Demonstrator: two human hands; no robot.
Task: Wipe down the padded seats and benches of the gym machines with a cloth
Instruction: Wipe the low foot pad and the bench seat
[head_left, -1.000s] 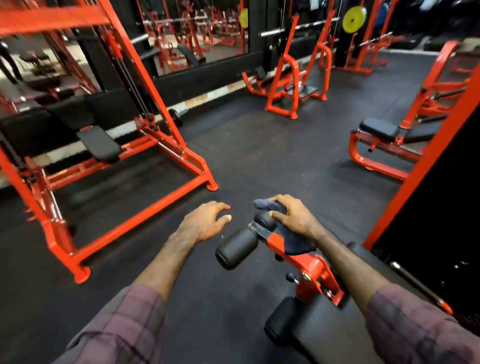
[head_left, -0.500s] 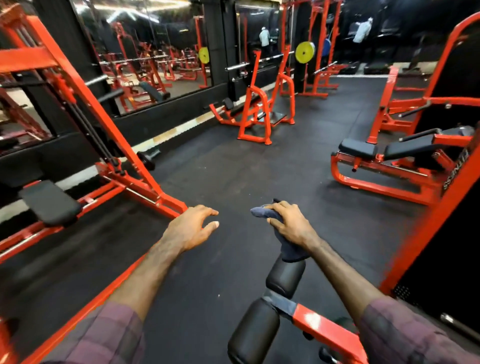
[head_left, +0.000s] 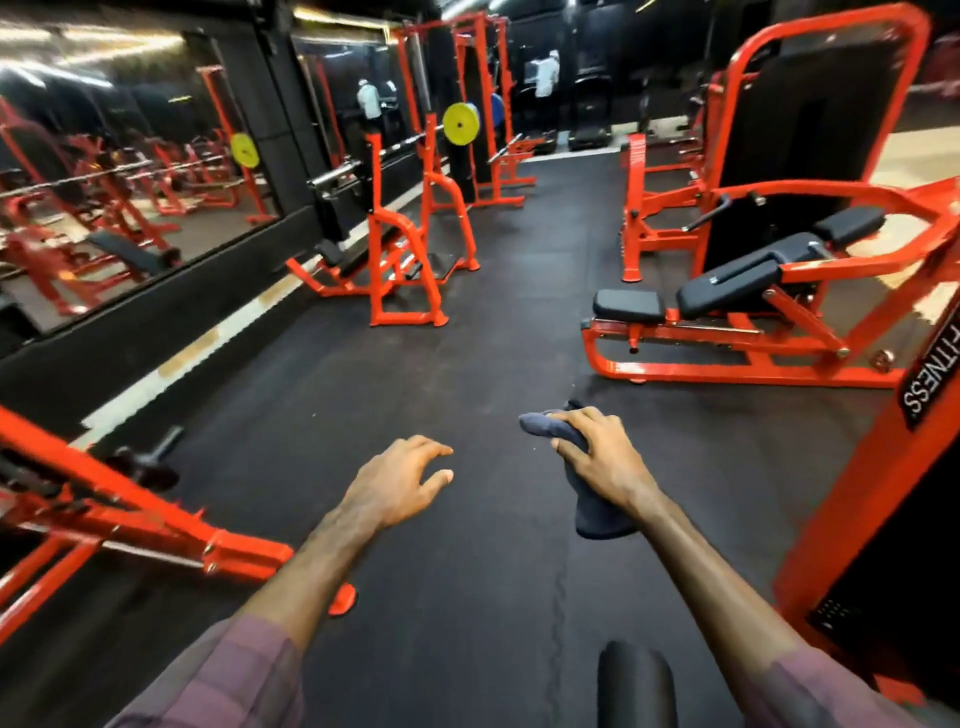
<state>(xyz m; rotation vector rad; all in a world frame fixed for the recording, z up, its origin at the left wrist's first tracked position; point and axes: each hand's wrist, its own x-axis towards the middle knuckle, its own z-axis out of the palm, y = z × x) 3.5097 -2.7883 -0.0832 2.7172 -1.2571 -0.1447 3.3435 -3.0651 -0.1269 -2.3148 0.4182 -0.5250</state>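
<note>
A dark rubber floor runs the length of the gym, with a faint seam in it near the bottom centre. On it at the right stands an orange-framed machine with a black padded seat and an angled black back pad. At centre left an orange rack rests on flat feet, carrying a bar with a yellow weight plate. At the near left an orange frame lies low across the floor, ending in a rounded foot. A black roller pad shows at the bottom edge. A pale strip edges the floor below the mirrored wall
</note>
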